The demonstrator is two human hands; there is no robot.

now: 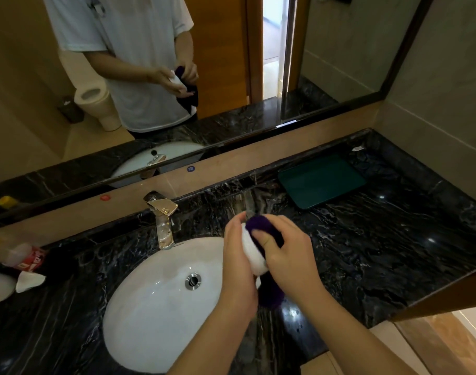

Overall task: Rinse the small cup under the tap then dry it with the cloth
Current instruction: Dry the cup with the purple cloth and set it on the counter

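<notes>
Left hand fingers curled around white cup, cup on its side. Right hand grips purple cloth, pressed into cup mouth, above sink edge.

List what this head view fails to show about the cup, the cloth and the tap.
- Small white cup: its mouth and inside are hidden by the dark purple cloth, its sides by the left hand and right hand.
- Cloth: its lower end is hidden behind the right wrist.
- Gold-coloured metal tap: its outlet faces away.
</notes>
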